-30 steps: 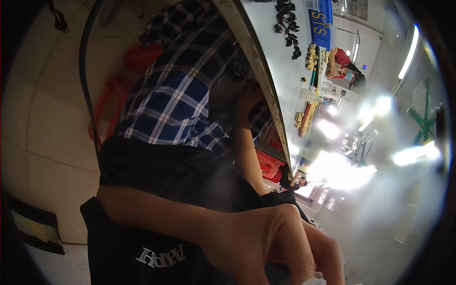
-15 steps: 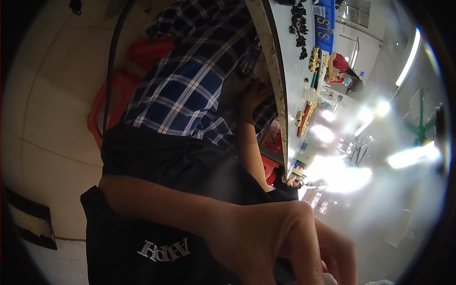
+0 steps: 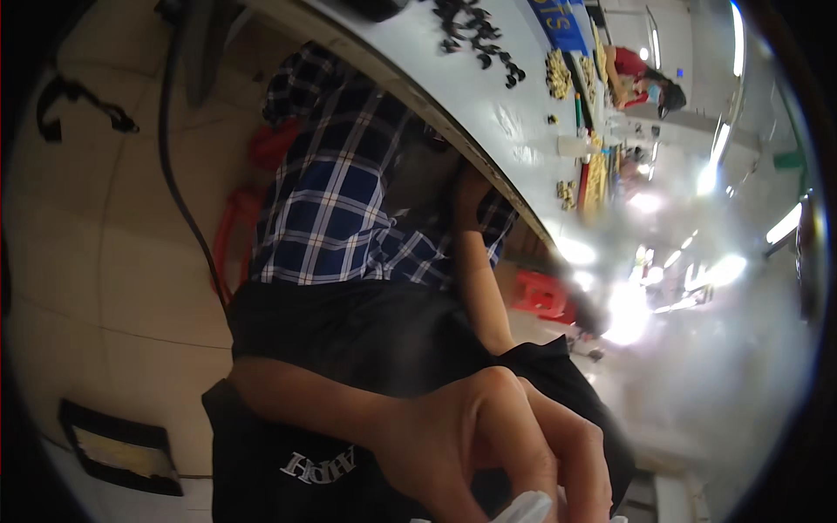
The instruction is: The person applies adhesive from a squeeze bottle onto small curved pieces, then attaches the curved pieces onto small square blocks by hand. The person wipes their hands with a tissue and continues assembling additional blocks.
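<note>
Pale tiled floor (image 3: 96, 261) fills the nine o'clock side, with a black cable (image 3: 179, 183) curving down it and a dark flat panel (image 3: 118, 444) lying at eight o'clock. Toward the middle a person in a blue checked shirt (image 3: 336, 209) and black trousers sits tucked against the curved edge of the white desk (image 3: 488, 113), a red stool (image 3: 240, 222) just behind them. At six o'clock one hand (image 3: 488, 453) shows close to the lens, its side unclear; the fingers (image 3: 545, 427) are curled in, the grip nearly closed on a white crumpled piece (image 3: 527, 508) at the bottom rim, touching it. Black garment (image 3: 288, 453) lies beneath the forearm. At one o'clock small black parts (image 3: 475, 30) scatter over the desk. Glare washes out everything at three o'clock.
</note>
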Action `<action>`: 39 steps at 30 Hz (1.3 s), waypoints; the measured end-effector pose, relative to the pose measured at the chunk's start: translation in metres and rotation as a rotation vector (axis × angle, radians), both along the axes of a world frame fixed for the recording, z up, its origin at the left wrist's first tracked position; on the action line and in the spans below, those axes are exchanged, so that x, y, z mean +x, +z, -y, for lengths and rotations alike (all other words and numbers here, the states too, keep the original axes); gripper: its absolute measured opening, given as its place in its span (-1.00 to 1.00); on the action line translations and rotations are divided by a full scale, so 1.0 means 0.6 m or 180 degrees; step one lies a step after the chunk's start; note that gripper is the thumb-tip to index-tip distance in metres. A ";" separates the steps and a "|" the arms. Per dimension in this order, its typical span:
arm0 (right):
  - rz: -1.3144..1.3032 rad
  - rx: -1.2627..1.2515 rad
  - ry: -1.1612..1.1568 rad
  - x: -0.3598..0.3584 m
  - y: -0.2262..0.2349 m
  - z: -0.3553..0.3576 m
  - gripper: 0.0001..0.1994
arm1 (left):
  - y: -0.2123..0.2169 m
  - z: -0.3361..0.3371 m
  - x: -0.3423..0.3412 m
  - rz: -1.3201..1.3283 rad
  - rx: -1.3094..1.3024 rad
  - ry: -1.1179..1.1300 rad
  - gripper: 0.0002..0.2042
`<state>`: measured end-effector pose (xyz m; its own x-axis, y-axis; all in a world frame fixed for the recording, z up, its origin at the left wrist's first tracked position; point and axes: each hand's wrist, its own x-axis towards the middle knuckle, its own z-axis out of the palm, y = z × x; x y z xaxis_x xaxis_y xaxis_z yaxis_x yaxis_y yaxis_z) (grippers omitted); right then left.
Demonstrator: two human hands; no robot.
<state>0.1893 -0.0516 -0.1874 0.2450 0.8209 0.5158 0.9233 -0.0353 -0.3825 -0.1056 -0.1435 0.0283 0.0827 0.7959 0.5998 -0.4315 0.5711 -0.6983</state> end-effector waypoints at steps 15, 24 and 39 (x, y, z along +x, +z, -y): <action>0.0245 -0.1177 -0.0287 0.038 -0.062 0.040 -0.64 | 0.098 0.022 0.190 -0.0387 0.0240 -0.1156 -0.61; -0.0234 -0.1809 -0.0358 0.003 -0.016 0.039 -0.59 | 0.134 0.036 0.273 -0.0227 0.1035 -0.2562 -0.51; -0.0317 -0.1095 -0.0378 -0.021 -0.019 0.041 -0.63 | 0.135 -0.012 0.258 -0.0763 0.1226 -0.2210 -0.57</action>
<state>0.1770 -0.0764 -0.1986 0.3840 0.9049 0.1836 0.8639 -0.2819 -0.4173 0.0490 -0.1360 0.1095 0.6398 0.2590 0.7236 -0.0047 0.9428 -0.3333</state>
